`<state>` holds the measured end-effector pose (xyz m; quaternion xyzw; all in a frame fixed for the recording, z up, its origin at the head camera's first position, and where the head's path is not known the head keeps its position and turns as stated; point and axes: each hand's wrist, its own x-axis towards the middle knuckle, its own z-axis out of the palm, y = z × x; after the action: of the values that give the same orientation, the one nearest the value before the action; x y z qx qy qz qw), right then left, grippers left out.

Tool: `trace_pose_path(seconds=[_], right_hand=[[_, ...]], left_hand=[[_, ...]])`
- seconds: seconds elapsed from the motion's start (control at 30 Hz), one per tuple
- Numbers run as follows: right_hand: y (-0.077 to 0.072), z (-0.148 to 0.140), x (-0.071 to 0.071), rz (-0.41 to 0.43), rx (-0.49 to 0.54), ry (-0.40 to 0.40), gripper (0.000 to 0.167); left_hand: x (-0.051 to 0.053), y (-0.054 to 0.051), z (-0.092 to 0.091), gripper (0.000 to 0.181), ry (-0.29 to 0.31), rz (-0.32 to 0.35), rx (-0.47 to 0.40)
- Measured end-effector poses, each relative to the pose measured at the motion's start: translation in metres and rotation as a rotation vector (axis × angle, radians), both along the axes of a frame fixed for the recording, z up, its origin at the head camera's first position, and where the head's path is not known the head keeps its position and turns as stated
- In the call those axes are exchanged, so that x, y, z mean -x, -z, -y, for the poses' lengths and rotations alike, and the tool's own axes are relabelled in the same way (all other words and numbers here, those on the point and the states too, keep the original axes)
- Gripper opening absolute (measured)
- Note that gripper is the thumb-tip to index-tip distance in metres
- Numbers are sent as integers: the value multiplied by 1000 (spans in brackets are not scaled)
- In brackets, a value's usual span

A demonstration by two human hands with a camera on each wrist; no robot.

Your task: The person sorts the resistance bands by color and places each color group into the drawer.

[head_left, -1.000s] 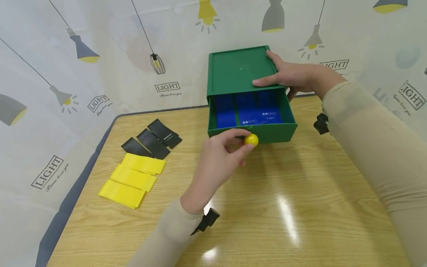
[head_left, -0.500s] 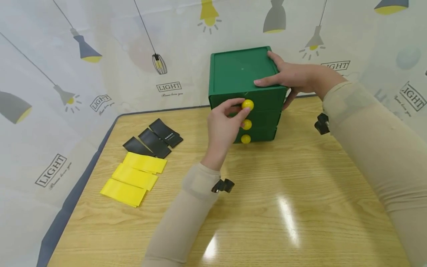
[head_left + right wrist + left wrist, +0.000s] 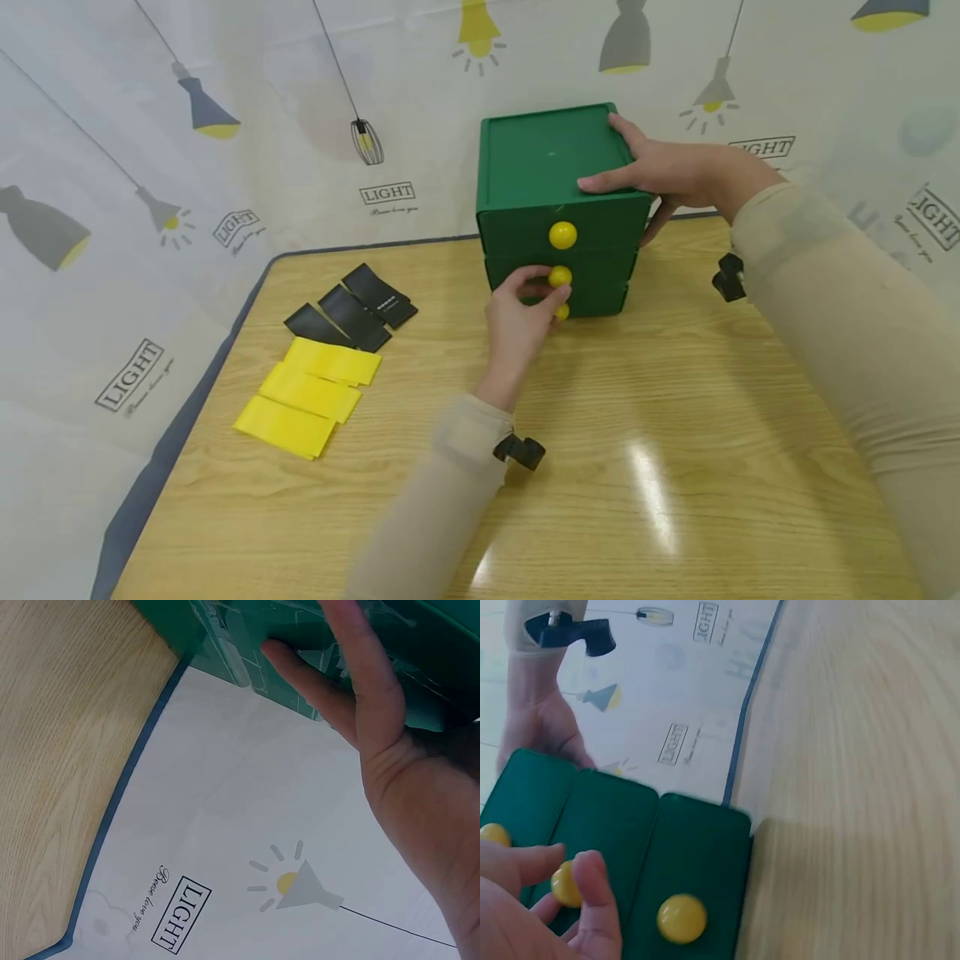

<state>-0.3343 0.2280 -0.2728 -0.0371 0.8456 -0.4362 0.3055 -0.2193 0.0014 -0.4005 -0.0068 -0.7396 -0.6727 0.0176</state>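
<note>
Down from the top knob (image 3: 563,235), my left hand (image 3: 519,323) is now pinching the middle knob (image 3: 559,276); above it the top drawer (image 3: 522,234) is sitting closed, looking dealt with. My right hand (image 3: 667,173), straight-fingered, is pressing the cabinet (image 3: 551,158) between both hands, clasping nothing.

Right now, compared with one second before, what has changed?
The top drawer slid shut. The left hand released the top knob and moved down to pinch the middle knob. The right hand stays on the cabinet; yellow strips and black strips stay put.
</note>
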Motion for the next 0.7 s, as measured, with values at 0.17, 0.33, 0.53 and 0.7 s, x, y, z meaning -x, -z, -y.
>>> trace_pose_path(seconds=[0.17, 0.33, 0.53, 0.7], right_hand=[[1, 0, 1, -1, -2, 5, 117], [2, -1, 2, -1, 4, 5, 117], [1, -1, 1, -1, 5, 6, 118], [0, 0, 1, -1, 10, 5, 118]], left_hand=[[-1, 9, -14, 30, -58, 34, -190], [-2, 12, -21, 28, -116, 37, -257], [-4, 13, -23, 27, -142, 28, -228], [-8, 14, -23, 24, -147, 34, -226]])
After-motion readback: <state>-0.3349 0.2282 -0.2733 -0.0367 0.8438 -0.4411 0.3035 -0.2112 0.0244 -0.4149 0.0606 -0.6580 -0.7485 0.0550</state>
